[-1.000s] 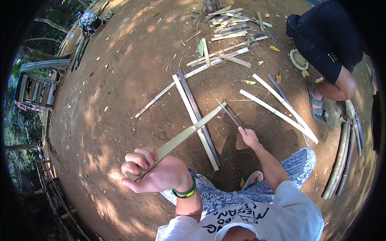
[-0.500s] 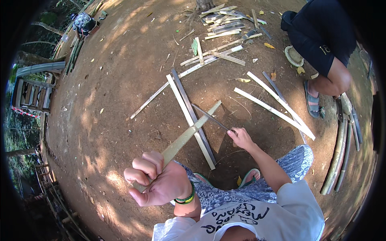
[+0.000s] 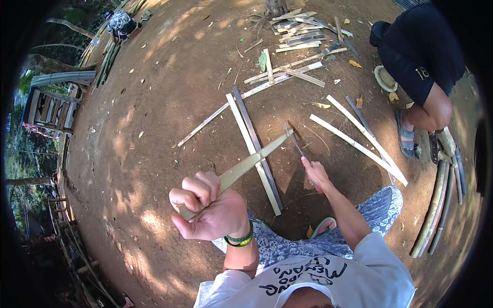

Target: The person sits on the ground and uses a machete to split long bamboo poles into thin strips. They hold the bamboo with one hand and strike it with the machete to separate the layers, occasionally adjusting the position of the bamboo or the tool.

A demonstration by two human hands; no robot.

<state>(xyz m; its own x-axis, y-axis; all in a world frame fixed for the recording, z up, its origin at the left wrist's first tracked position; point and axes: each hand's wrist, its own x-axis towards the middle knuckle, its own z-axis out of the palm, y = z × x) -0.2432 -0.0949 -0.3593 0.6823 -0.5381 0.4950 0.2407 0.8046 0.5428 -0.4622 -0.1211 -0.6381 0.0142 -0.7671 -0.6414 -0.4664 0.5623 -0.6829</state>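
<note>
My left hand [image 3: 211, 209] is closed around the near end of a pale green bamboo strip [image 3: 240, 169], which slants up and away to the right. In my right hand [image 3: 317, 175] is a thin-bladed knife [image 3: 298, 148], with a bit of red showing below the fist. Its blade crosses or lies beside the strip's far tip; whether the two touch I cannot tell. Beneath the held strip, a pale bamboo slat [image 3: 244, 128] and a dark-faced slat [image 3: 272, 183] rest side by side on the ground.
More slats [image 3: 354, 141] lie to the right, and a pile of split bamboo [image 3: 303, 38] is by a tree trunk. A person in dark shorts [image 3: 418, 56] crouches at the right near bamboo poles [image 3: 433, 210]. Another person [image 3: 121, 24] bends at the far left.
The knife has moved out to the strip's far tip, and its blade now points more steeply away from me. My left hand still grips the strip, and the whole view has shifted slightly.
</note>
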